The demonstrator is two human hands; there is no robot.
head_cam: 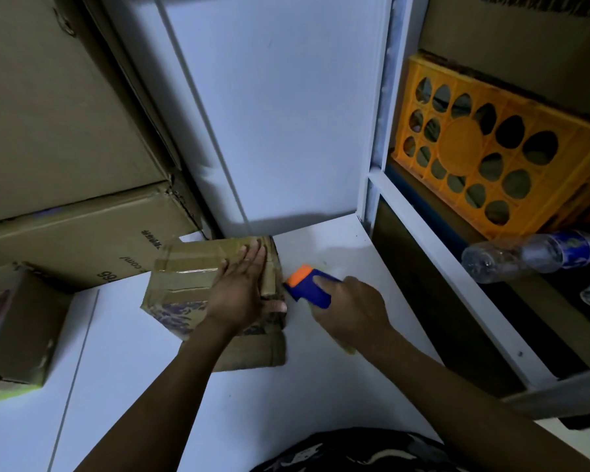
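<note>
Cutter [309, 284] in right hand [349, 310] beside taped box [184, 274]

Left hand [244, 291] flat on taped cardboard box [184, 284], right hand [348, 310] gripping blue-orange cutter [307, 282]

Matt cardboard box [198, 287] with glossy tape, smooth plastic cutter [309, 286], plastic crate [491, 158]

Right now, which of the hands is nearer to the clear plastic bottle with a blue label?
Right. The right hand, gripping a blue and orange plastic tool, is left of the clear plastic bottle; the left hand lies farther left, flat on the taped brown cardboard box.
</note>
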